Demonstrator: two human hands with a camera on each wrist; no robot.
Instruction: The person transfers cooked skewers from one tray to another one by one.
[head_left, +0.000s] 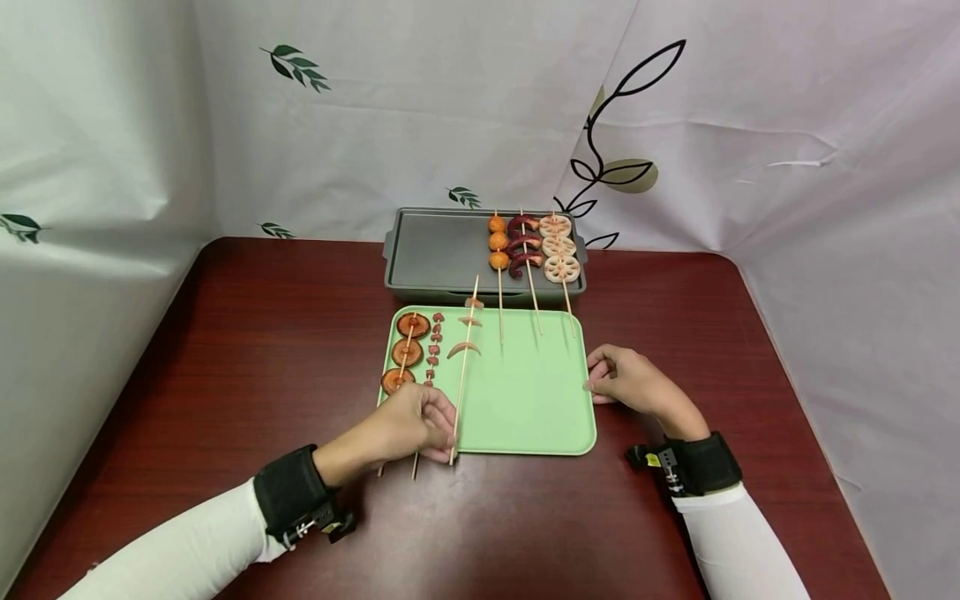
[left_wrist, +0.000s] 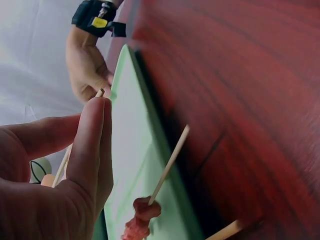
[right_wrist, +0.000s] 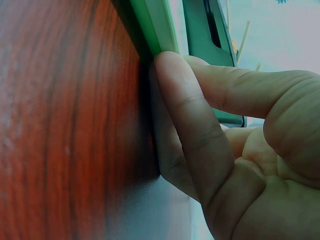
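Head view: left hand (head_left: 408, 425) pinches the near end of a wooden skewer (head_left: 463, 367) at the front left of the green tray (head_left: 525, 400); the stick runs straight away from the fingers toward the grey grill pan (head_left: 442, 250), carrying pale crescent pieces along its far half. Right hand (head_left: 626, 379) rests curled against the tray's right edge, well apart from the skewer. Left wrist view: thumb and forefinger (left_wrist: 92, 140) close on the stick's blunt tip, with a neighbouring meat skewer (left_wrist: 150, 200) lying over the tray rim. Right wrist view: bent fingers (right_wrist: 185, 115) press the tray's edge (right_wrist: 155, 25) and grip nothing.
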